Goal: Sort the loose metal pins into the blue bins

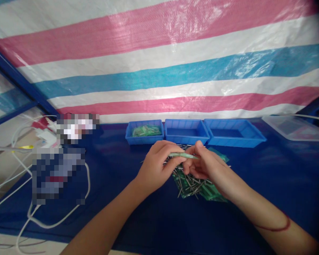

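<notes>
Between my two hands, above the table, is a thin pale green strip (179,154), seen edge-on; it looks like a small plastic packet. My left hand (162,161) pinches it between thumb and fingers. At the strip's right end, my right hand (204,163) has its fingers curled in, with the thumb raised; its grip is partly hidden. Under the hands lies a heap of thin metal pins or nails (192,186), mixed with green plastic packets (212,191). Part of this heap is covered by the hands.
Behind the heap stand three blue bins in a row: the left bin (145,139) has green packets (146,130) in it, beside the middle bin (186,139) and right bin (235,141). A clear plastic lid or tray (295,129) lies far right. White cables (87,177) loop at left.
</notes>
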Demonstrator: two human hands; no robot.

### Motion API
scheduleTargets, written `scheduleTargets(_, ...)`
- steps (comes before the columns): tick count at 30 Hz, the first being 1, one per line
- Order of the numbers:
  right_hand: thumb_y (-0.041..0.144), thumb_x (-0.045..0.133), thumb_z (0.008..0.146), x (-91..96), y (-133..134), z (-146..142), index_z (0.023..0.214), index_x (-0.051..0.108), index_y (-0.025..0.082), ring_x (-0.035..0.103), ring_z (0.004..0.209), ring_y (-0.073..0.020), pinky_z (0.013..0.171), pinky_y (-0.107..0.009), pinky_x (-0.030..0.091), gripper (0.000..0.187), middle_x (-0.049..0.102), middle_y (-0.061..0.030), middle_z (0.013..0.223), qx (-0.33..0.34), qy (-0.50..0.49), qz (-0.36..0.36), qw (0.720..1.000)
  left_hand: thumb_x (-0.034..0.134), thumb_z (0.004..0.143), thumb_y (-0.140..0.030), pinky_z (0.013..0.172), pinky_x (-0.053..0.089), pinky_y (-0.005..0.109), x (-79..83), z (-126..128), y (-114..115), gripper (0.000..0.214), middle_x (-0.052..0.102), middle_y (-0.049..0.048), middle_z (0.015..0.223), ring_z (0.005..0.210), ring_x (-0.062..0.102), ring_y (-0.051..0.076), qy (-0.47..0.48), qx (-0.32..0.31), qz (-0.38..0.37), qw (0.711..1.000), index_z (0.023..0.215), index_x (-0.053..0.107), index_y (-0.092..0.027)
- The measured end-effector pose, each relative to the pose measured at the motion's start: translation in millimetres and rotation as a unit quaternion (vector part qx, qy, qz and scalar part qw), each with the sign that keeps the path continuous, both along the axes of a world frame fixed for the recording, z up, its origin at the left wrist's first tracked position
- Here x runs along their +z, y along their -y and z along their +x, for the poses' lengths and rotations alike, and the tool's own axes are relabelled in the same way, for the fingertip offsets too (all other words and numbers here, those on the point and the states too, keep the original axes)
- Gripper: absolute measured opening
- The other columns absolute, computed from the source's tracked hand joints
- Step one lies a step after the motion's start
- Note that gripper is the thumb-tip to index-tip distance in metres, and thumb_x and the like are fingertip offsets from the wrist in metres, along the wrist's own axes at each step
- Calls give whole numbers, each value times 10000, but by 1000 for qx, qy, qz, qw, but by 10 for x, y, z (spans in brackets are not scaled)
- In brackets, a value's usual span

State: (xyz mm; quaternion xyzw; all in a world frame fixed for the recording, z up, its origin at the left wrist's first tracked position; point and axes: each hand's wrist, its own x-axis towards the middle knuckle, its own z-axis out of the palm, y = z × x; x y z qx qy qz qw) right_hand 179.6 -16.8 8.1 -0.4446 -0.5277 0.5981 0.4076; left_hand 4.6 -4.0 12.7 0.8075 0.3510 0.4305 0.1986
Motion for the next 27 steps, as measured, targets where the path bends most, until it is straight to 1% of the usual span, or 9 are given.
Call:
scheduleTargets(2,607,439,859,23,4,-18,800,554,168,406,441,-83,398,-210,274,458,580,-10,607,-3,-26,-31,999,538,901,-267,894,440,346,5,4,21,134,641,66,990,955,577,192,-48,-11,60,997,953,654,-225)
scheduleTargets(5,480,660,760,52,5,-28,897,561,187,409,465,-75,406,-198,272,339,541,25,623,-38,-65,-58,995,521,913,-274,956,412,372,0,-1,25,167,611,73,1094,1056,543,205,-98,-11,92,991,986,669,-250)
scheduleTargets(8,424,702,734,25,-15,-6,987,534,209,424,481,-79,428,-201,298,372,533,40,638,-55,-95,-44,993,529,907,-315,1018,371,412,9,-20,20,194,505,85,1302,1225,444,242,-130,0,74,989,1040,664,-276)
scheduleTargets(12,416,681,764,-42,-53,41,1014,491,233,431,483,-88,442,-209,314,363,538,48,634,-95,-67,46,992,637,809,-449,1040,346,480,40,-33,29,377,341,103,1459,1340,319,312,-137,-10,-9,990,1156,620,-302)
scheduleTargets(14,413,665,782,-56,-59,49,1024,474,240,410,468,-88,433,-212,298,353,525,57,618,-109,-33,94,989,622,823,-439,1025,378,442,46,-19,34,398,462,110,1373,1279,419,288,-99,-41,-66,992,1189,599,-284)
scheduleTargets(16,413,642,804,-60,-55,39,1038,463,244,374,449,-87,423,-217,274,340,497,66,598,-111,-3,132,985,556,880,-366,961,440,363,40,8,33,307,615,85,1185,1103,571,226,-42,-63,-126,989,1159,612,-251)
scheduleTargets(19,412,607,835,-65,-41,6,1062,461,248,355,452,-92,425,-225,273,316,451,74,583,-106,24,162,981,536,893,-296,832,491,283,16,42,11,215,691,46,1010,885,645,171,19,-48,-183,982,1051,655,-212)
scheduleTargets(23,407,547,878,-61,-36,-17,1089,448,249,428,512,-112,471,-238,360,281,491,57,616,-113,6,181,977,578,863,-271,816,490,271,-21,-28,-116,169,695,32,1004,892,640,166,63,18,-165,984,993,667,-209)
scheduleTargets(27,374,536,888,-28,-32,-3,1081,449,249,467,536,-110,498,-244,404,246,564,29,692,-134,-3,187,973,609,837,-257,813,484,262,-9,-283,-360,168,683,22,977,889,632,150,119,123,-102,980,995,644,-212)
